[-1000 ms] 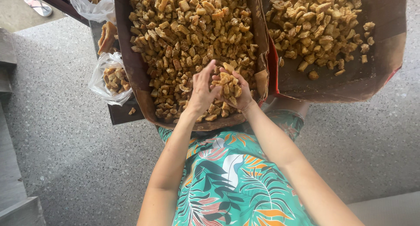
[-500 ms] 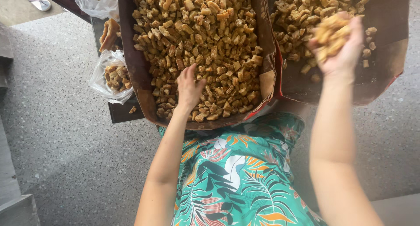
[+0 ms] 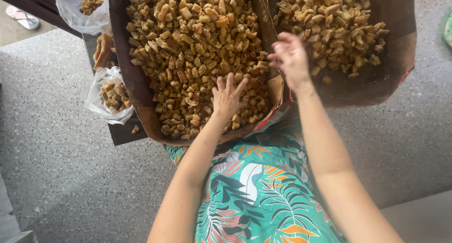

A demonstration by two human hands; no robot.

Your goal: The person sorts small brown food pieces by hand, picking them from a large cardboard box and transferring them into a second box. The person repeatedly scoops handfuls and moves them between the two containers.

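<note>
Two brown cardboard boxes sit side by side on a dark table edge [image 3: 123, 133], both opened flat at the top and lined with dull brown card that looks greasy and worn. The left box [image 3: 141, 112] is heaped with golden-brown fried pieces [image 3: 188, 40], small, blocky and irregular, with a rough, puffed, crisp-looking surface. Its near right corner shows a red printed strip along the outside edge, too small to make out. The right box [image 3: 391, 68] holds a thinner layer of the same chunky pieces [image 3: 329, 26], leaving bare card at its near side.

The left hand [image 3: 228, 98] lies palm down on the pile in the left box near its front edge, fingers spread apart and pressed onto the pieces, gripping nothing. The right hand [image 3: 291, 59] hovers over the seam between the two boxes, blurred, fingers loosely curved and slightly apart; whether it holds any pieces cannot be told.

Left of the boxes, three clear thin plastic bags rest on the table: one near bag [image 3: 109, 99] crumpled and shiny with a small portion of pieces, one in the middle [image 3: 102, 50] with flatter orange-brown bits, one at the far corner [image 3: 84, 10] with a small clump inside. A single loose piece [image 3: 135, 129] lies on the table by the near bag. Below is speckled grey stone floor [image 3: 61, 177], and a teal leaf-print garment [image 3: 254, 191] covers the person's lap
</note>
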